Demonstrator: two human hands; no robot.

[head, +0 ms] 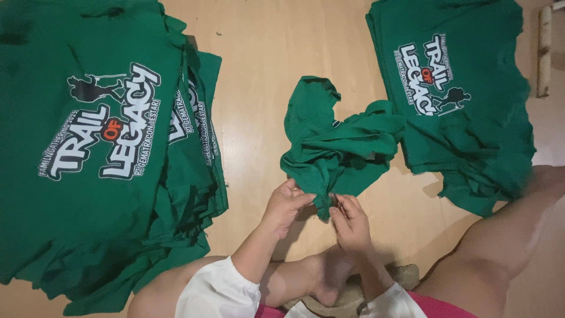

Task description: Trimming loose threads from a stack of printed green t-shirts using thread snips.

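Note:
A crumpled green T-shirt (335,138) lies on the wooden floor (265,70) in front of me. My left hand (285,203) pinches its lower edge from the left. My right hand (350,221) pinches the same hanging corner of cloth from the right, fingers close together. Both wrists wear white sleeves. A tall stack of green T-shirts with a white and orange print (100,135) spreads over the left. A second, smaller stack of the same printed shirts (453,94) lies at the upper right, next to the crumpled one.
My bare legs are folded under my arms, one knee (518,229) reaching to the right edge. A pale wooden strip (544,50) stands at the far right. Bare floor shows between the two stacks.

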